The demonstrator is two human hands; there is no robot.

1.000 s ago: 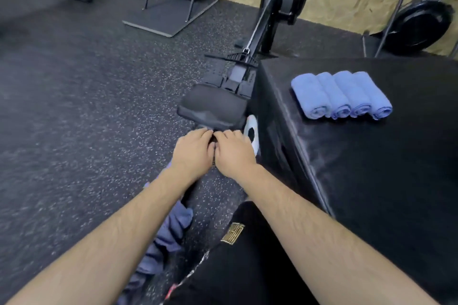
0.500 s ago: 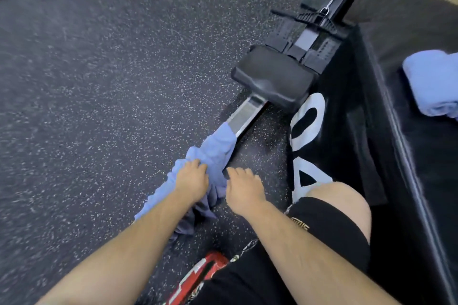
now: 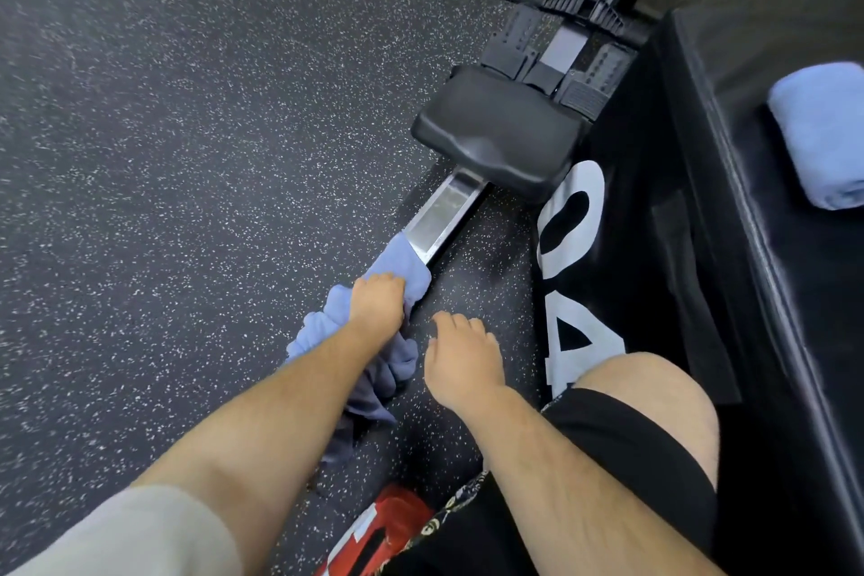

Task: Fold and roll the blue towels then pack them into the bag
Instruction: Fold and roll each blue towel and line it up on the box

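Done so far: one rolled towel (image 3: 823,136) is sitting on top of the black box (image 3: 766,37) at the far right. The frame edge cuts it off, so I can't tell if more are lined up next to it.

Left to do: the loose blue towel (image 3: 399,264) is a crumpled heap. Its far end is draped over the near end of the rower rail (image 3: 444,215) and the rest spills onto the floor (image 3: 187,154). It needs folding and rolling, and I'd say none of the packing has started.

Bag: not sure. The red thing (image 3: 388,524) at the near bottom edge might be it, but too little shows to call it.

Left hand (image 3: 376,304): resting on top of the loose blue towel with the fingers curled down over the cloth, so it looks like a grip.

Right hand (image 3: 460,362): just right of the towel and not touching it. Fingers are loosely spread over the floor with nothing in them.

Edges: the rail has hard metal edges under the cloth. The rower seat (image 3: 495,136) sits further along it, and the box wall is close on the right with a knee (image 3: 645,393) in front of it.

Open room: lots of floor to the left, which is the better way to pull the towel and spread it flat.
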